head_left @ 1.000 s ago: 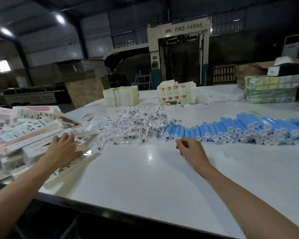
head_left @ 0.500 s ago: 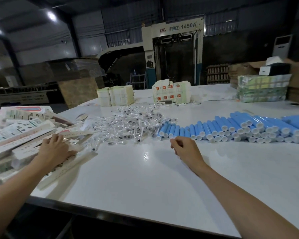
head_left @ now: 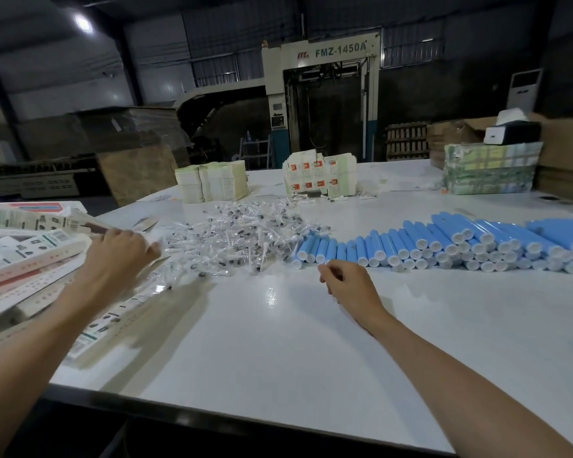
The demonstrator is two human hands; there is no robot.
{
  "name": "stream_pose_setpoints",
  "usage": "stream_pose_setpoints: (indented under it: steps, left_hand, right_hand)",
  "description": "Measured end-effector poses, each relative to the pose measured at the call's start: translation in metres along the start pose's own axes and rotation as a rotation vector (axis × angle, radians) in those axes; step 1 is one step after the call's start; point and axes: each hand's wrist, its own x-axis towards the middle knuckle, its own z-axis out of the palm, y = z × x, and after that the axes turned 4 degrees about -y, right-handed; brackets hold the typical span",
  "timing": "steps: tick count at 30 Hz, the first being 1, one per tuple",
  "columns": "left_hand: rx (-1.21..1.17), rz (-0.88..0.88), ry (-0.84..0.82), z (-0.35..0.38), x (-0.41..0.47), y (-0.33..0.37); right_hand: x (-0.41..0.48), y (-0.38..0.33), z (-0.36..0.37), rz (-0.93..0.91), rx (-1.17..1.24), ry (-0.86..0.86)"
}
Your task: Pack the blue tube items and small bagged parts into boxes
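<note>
A long heap of blue tubes [head_left: 444, 242] with white caps lies across the right of the white table [head_left: 278, 342]. Small clear bagged parts [head_left: 245, 233] form a pile at the centre, left of the tubes. Long flat printed boxes [head_left: 30, 259] are heaped at the left. My left hand [head_left: 119, 256] is over that heap, its fingers curled round the white end of one flat box. Just in front of the nearest tubes, my right hand [head_left: 348, 282] rests on the table with fingers loosely curled and nothing in it.
At the back of the table stand a stack of pale cartons [head_left: 212, 185], a stack of cartons with red marks [head_left: 321, 175] and a wrapped green bundle [head_left: 490, 168]. The table's dark front edge [head_left: 245, 421] runs close to me.
My left hand has risen from the box heap and shifted right, its fingers now curled on a box end. My right hand has stayed where it was.
</note>
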Motion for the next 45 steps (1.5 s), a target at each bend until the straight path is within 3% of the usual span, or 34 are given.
stream_pose_setpoints:
  steps: [4, 10, 15, 18, 27, 34, 38, 42, 45]
  left_hand:
    - [-0.602, -0.171, 0.005, -0.029, 0.025, 0.042]
    - [-1.58, -0.181, -0.133, -0.018, 0.017, 0.127]
    - [-1.921, -0.281, -0.294, 0.004, 0.016, 0.183]
    - [-2.079, -0.246, -0.396, 0.017, 0.009, 0.203]
    - [-2.273, -0.21, -0.542, 0.032, 0.005, 0.213]
    - [-2.263, -0.169, -0.565, 0.028, 0.002, 0.216]
    - [-2.279, -0.163, -0.571, 0.024, -0.002, 0.215]
    - [-2.299, -0.131, -0.556, 0.022, -0.004, 0.209]
    - [-2.302, -0.094, -0.546, 0.021, -0.003, 0.209]
  right_hand:
    - [0.004, -0.001, -0.003, 0.006, -0.089, 0.113]
    - [0.032, 0.006, -0.05, 0.079, -0.482, 0.359]
    - [0.048, 0.033, -0.08, 0.287, -0.797, 0.167]
    - [0.054, 0.047, -0.081, 0.292, -0.933, 0.108]
    - [0.054, 0.045, -0.065, 0.305, -1.173, 0.042]
    - [0.039, 0.048, -0.059, 0.312, -1.173, 0.177]
    - [0.046, 0.048, -0.059, 0.275, -1.206, 0.145]
    - [0.046, 0.049, -0.064, 0.302, -1.148, 0.166]
    - [0.042, 0.034, -0.07, 0.331, -0.89, 0.229]
